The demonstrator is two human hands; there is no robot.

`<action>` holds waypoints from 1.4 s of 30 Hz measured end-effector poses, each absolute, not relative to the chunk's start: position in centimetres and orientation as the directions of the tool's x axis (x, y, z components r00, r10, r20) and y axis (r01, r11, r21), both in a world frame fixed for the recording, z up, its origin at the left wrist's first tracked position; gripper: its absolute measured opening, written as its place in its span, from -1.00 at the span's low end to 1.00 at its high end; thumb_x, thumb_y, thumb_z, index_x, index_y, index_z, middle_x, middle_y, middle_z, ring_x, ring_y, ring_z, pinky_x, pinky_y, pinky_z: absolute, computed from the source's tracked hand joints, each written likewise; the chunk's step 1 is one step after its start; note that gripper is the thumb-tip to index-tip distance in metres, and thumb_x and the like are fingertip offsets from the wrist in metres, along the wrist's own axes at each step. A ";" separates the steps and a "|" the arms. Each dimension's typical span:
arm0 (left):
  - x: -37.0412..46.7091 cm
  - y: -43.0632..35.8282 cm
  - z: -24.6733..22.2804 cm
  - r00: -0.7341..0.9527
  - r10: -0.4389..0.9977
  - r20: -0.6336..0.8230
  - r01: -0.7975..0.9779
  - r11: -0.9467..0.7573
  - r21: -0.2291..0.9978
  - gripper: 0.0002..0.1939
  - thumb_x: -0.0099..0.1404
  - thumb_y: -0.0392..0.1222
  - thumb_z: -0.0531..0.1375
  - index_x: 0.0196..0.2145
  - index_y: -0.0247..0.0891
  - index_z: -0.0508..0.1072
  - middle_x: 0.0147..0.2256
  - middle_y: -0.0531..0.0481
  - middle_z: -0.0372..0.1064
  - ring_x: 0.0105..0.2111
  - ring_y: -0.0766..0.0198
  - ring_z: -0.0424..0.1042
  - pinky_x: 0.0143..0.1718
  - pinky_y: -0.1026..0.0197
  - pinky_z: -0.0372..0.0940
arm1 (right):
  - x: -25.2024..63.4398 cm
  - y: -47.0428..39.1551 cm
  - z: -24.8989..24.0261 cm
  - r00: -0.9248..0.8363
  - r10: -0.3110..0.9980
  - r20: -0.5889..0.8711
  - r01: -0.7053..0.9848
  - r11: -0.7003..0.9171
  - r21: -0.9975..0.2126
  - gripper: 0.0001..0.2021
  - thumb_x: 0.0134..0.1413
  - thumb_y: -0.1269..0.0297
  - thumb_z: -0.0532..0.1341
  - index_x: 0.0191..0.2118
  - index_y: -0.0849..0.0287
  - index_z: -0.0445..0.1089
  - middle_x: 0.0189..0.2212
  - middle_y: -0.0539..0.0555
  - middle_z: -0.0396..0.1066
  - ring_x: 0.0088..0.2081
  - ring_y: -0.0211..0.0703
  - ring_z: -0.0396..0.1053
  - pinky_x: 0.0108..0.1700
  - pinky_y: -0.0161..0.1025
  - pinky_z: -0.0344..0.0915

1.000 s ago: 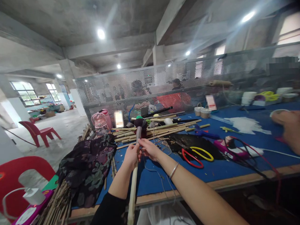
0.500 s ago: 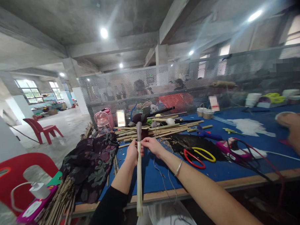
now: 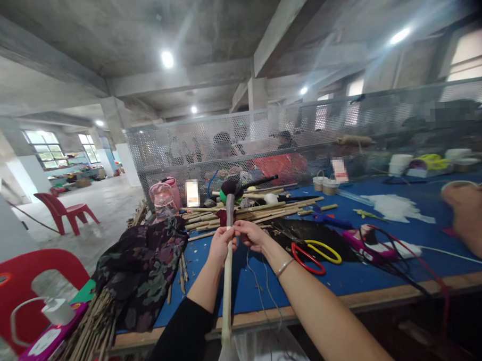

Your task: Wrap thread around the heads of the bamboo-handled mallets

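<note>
A long pale stick [image 3: 227,303] stands lengthwise before me, its far part wrapped in grey, with a dark ball-like head [image 3: 232,188] at the far end. My left hand [image 3: 221,245] is closed round the stick just below the grey wrapping. Beside it, my right hand [image 3: 249,235] pinches at the stick's right side; what lies between its fingertips is too small to make out. A thin grey cord [image 3: 255,278] hangs below my right hand over the table edge. Dark red material [image 3: 222,217] shows beside the wrapped part.
Bamboo sticks [image 3: 290,209] lie behind my hands on the blue table [image 3: 373,278]. Red-and-yellow-handled scissors [image 3: 308,257] lie right, near a purple power strip [image 3: 359,244]. Dark floral cloth [image 3: 145,270] and thin stalks [image 3: 86,336] are left. Another person's arm [image 3: 474,218] is far right.
Both hands and the stick have shifted slightly right in view. The dark head has turned, showing green on its left, and more dark red material shows. The left hand still holds the stick.
</note>
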State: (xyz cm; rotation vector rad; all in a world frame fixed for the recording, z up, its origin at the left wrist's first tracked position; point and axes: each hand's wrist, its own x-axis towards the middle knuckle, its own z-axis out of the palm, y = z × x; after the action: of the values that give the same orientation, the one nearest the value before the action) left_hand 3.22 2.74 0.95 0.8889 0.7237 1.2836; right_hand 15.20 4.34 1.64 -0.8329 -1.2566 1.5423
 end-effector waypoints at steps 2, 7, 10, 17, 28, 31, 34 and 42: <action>3.1 2.8 0.9 0.168 0.986 0.026 -0.450 0.053 0.891 -0.70 -0.02 -0.08 0.26 -0.44 -0.31 0.25 -0.56 0.05 0.35 -0.74 0.51 0.18 -0.74 0.43 0.04 | 15.5 4.2 1.7 -0.388 0.919 0.063 -0.253 -0.040 -0.967 -0.71 -0.18 0.18 0.28 -0.34 0.21 0.26 -0.68 -0.17 0.17 -0.79 -0.53 -0.15 -0.78 -0.47 -0.32; 3.0 2.5 0.4 0.234 0.972 -0.026 -0.306 0.099 0.947 -0.65 0.09 0.06 0.13 -0.47 -0.34 0.32 -0.64 0.03 0.28 -0.72 0.45 0.18 -0.72 0.38 0.04 | 15.9 4.0 1.4 -0.484 0.871 0.079 -0.232 -0.040 -0.972 -0.70 -0.13 0.12 0.25 -0.33 0.24 0.29 -0.71 -0.13 0.17 -0.77 -0.49 -0.03 -0.75 -0.46 -0.29; 3.1 2.1 -0.2 0.130 0.990 0.062 -0.127 -0.046 0.991 -0.59 0.08 0.13 0.13 -0.54 -0.33 0.32 -0.70 0.11 0.16 -0.71 0.46 0.09 -0.68 0.37 0.00 | 15.9 4.2 1.3 -0.418 0.904 0.087 -0.206 -0.001 -0.979 -0.72 -0.19 0.14 0.27 -0.47 0.24 0.25 -0.80 -0.19 0.03 -0.80 -0.49 -0.16 -0.75 -0.43 -0.31; 2.2 2.1 -0.5 0.122 0.982 0.144 0.045 -0.150 0.988 -0.58 -0.12 0.04 0.31 -0.64 -0.29 0.19 -0.72 0.16 0.09 -0.71 0.50 0.04 -0.67 0.39 -0.08 | 14.9 4.4 0.8 -0.360 0.932 0.049 -0.141 -0.002 -0.990 -0.71 -0.30 0.18 0.31 -0.54 0.28 0.24 -0.73 -0.13 0.14 -0.73 -0.49 -0.03 -0.71 -0.43 -0.21; 1.1 1.6 0.2 0.494 0.868 -0.054 -0.142 0.141 0.980 -0.54 -0.04 0.10 0.27 -0.36 -0.35 0.32 -0.48 -0.07 0.36 -0.53 0.34 0.37 -0.55 0.35 0.18 | 16.2 4.2 0.5 -0.539 0.841 0.037 -0.209 -0.091 -0.974 -0.68 -0.22 0.14 0.30 -0.38 0.26 0.28 -0.71 -0.12 0.20 -0.75 -0.45 0.06 -0.74 -0.45 -0.16; 0.8 1.6 0.3 0.465 0.880 -0.096 -0.100 0.160 0.982 -0.57 -0.06 0.07 0.30 -0.43 -0.34 0.30 -0.59 0.02 0.29 -0.61 0.39 0.31 -0.57 0.34 0.17 | 15.4 4.2 0.4 -0.512 0.856 0.070 -0.219 -0.051 -0.974 -0.69 -0.26 0.16 0.32 -0.47 0.28 0.26 -0.66 -0.06 0.26 -0.69 -0.41 0.16 -0.67 -0.43 0.00; 0.6 1.9 0.2 0.402 0.911 -0.087 -0.006 0.098 0.995 -0.55 -0.15 0.04 0.34 -0.57 -0.32 0.21 -0.72 0.16 0.11 -0.72 0.48 0.15 -0.63 0.35 0.11 | 15.3 4.4 0.1 -0.451 0.891 0.059 -0.157 -0.014 -0.987 -0.69 -0.27 0.17 0.33 -0.51 0.28 0.26 -0.71 -0.11 0.19 -0.71 -0.47 0.06 -0.67 -0.43 -0.07; -0.9 1.2 1.1 0.633 0.758 -0.154 -0.080 0.261 0.962 -0.61 -0.08 -0.06 0.34 -0.38 -0.39 0.35 -0.46 -0.08 0.36 -0.47 0.35 0.39 -0.45 0.34 0.23 | 15.6 4.2 0.0 -0.557 0.831 0.003 -0.157 -0.102 -0.982 -0.69 -0.22 0.14 0.31 -0.47 0.25 0.23 -0.71 -0.12 0.18 -0.73 -0.46 0.03 -0.69 -0.43 -0.16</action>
State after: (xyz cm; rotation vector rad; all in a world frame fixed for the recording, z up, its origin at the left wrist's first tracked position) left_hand -0.92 1.17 1.05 1.1795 0.6986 0.6339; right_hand 15.62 4.25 -0.03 -0.7700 -1.4493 1.7483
